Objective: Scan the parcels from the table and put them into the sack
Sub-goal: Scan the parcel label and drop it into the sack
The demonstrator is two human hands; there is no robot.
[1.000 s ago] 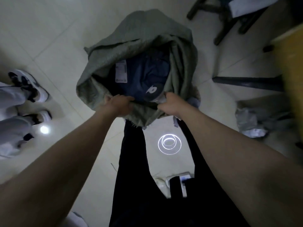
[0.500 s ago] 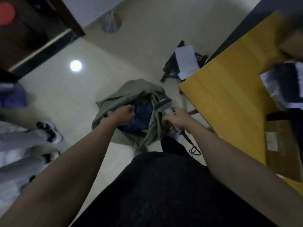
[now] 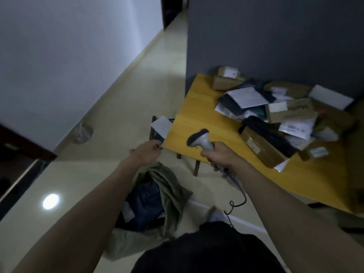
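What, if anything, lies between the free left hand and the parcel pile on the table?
Nothing visible: the left hand hangs near the table corner, with only bare tabletop between it and the parcel pile. The right hand grips the scanner.

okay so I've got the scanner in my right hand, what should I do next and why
Probably reach your left hand, which looks empty, to the parcel pile on the table and lift the nearest one for scanning; your right hand already grips the scanner.

1 head-worn wide-angle camera looks forward and down past both arms, over the floor toward the table, fairly near.
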